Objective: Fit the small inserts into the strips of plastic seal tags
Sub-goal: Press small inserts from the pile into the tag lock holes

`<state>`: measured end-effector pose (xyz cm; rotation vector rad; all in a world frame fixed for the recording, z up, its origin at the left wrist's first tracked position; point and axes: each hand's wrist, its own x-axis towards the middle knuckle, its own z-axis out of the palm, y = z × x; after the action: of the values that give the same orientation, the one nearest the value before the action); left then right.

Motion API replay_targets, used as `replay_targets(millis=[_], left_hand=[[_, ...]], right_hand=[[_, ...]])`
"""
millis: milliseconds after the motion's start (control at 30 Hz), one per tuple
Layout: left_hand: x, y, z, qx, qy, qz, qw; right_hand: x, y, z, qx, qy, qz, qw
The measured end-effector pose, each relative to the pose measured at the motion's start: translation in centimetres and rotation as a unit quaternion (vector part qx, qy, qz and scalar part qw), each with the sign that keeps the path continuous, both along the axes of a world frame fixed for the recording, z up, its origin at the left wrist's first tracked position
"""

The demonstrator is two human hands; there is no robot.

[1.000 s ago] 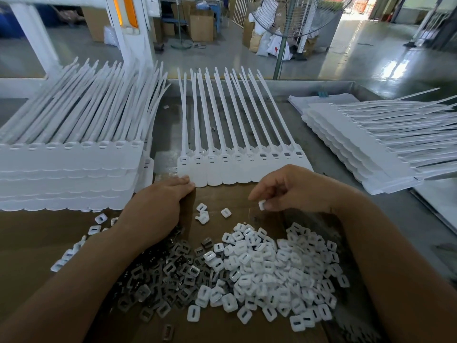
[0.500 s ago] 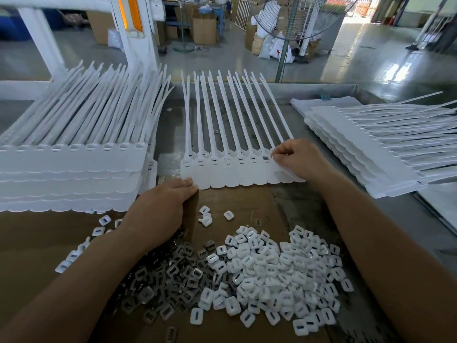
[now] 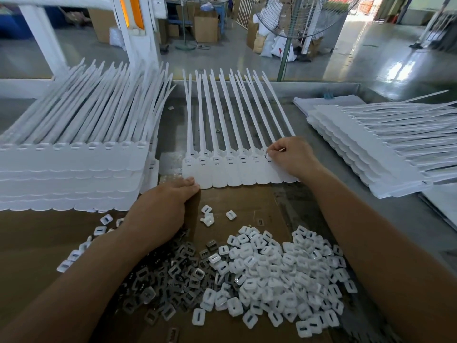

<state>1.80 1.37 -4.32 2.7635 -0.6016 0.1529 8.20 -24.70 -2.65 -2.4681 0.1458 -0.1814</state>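
Head view: we note the right hand pinching a small insert onto the centre strip, left hand flat, pinning its corner. We judge inserts light, rigid, slippery; pinch by edges.

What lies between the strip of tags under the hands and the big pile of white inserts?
In the head view, a few loose white inserts lie there on brown cardboard.

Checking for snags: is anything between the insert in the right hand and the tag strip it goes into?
Nothing visible. The right hand pinches the insert right on the strip; the left hand rests at its near left corner, clear.
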Motion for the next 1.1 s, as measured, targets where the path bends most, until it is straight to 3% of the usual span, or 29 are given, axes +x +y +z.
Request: replay_targets(millis=[167, 400, 800, 1100], left_hand=[[-0.2, 0.1, 0.1, 0.005, 0.004, 0.004, 1.000], [-0.3, 0.1, 0.1, 0.007, 0.003, 0.002, 1.000], [-0.3, 0.0, 0.2, 0.009, 0.001, 0.003, 1.000], [-0.4, 0.1, 0.2, 0.007, 0.005, 0.006, 1.000]], right_hand=[[0.0, 0.3, -0.1, -0.019, -0.005, 0.011, 1.000], [-0.2, 0.3, -0.3, 0.035, -0.030, -0.011, 0.999], [0.7, 0.6, 1.0, 0.063, 0.027, -0.054, 0.996], [0.4, 0.1, 0.5, 0.087, 0.017, -0.043, 0.995]])
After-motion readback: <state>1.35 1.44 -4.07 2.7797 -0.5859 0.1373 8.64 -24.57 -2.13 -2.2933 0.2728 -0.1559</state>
